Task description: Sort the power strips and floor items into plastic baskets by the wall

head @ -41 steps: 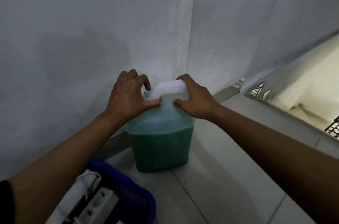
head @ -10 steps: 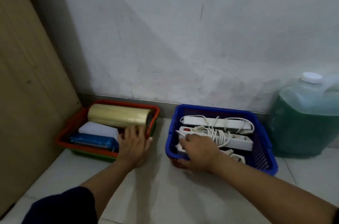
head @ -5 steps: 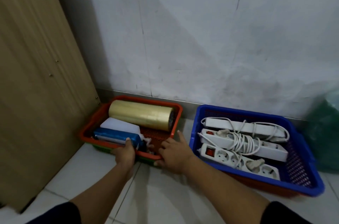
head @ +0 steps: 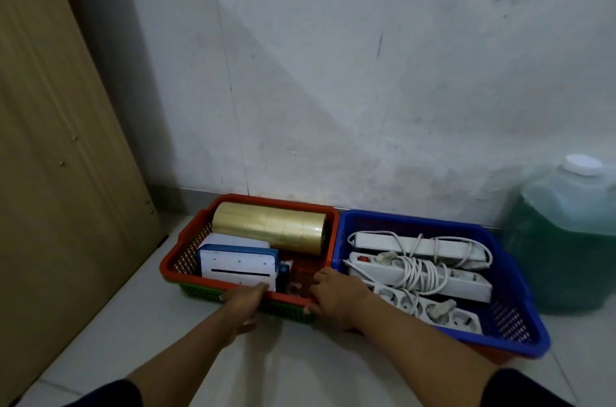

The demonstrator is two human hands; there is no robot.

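Half a second ago a gap lay between the baskets; now the red basket [head: 186, 256] touches the blue basket [head: 513, 276], both against the wall, so sorting looks nearly done. Our left hand [head: 245, 301] and right hand [head: 333, 295] rest on the red basket's near rim, grips unclear. The power strips [head: 466, 280] lie in the blue one. Left of the red basket, bare tile runs to the wooden panel [head: 50, 139].

Red basket [head: 186, 248] center frame, gold tape roll [head: 270, 231] inside. Blue basket [head: 513, 276] touching its right side, three white power strips [head: 433, 276] in it. Left hand [head: 245, 303] and right hand [head: 336, 295] grip red basket's near rim. Green jug [head: 566, 240] far right.
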